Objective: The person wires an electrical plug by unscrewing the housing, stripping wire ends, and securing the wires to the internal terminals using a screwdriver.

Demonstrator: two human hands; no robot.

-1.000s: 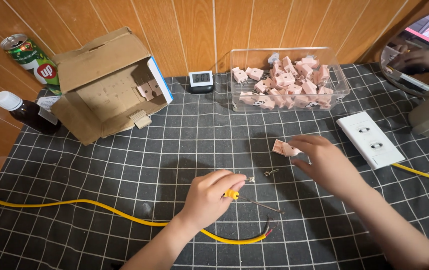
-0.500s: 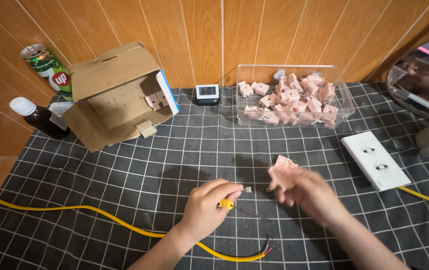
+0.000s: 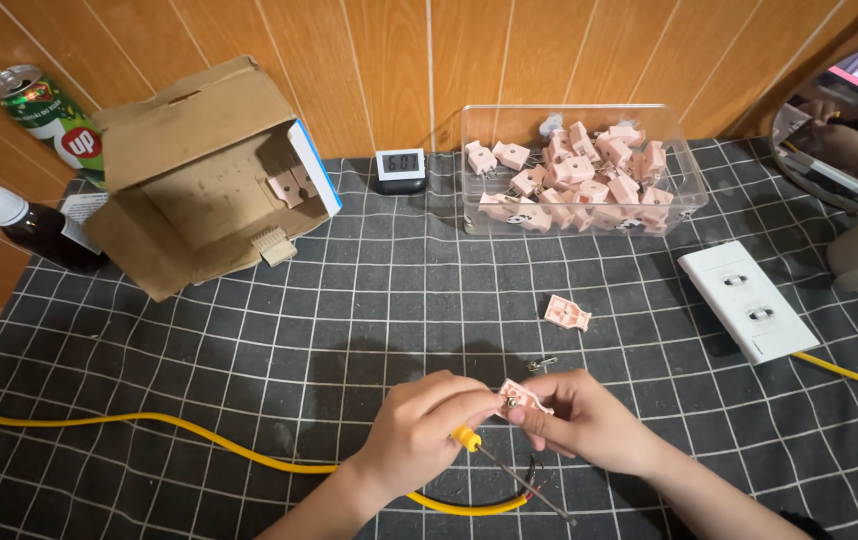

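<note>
A dark grid-patterned cloth (image 3: 249, 370) covers the table. On it: open cardboard box (image 3: 199, 175) upper left, clear tub (image 3: 579, 170) top centre, white socket strip (image 3: 746, 300) right, small pink part (image 3: 566, 313) centre, yellow cable (image 3: 149, 425) lower left.

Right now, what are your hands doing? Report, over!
Left hand pinches small yellow-handled screwdriver. Right hand holds pink plug piece. Yellow cable runs under the hands; second pink piece lies apart on the cloth.
</note>
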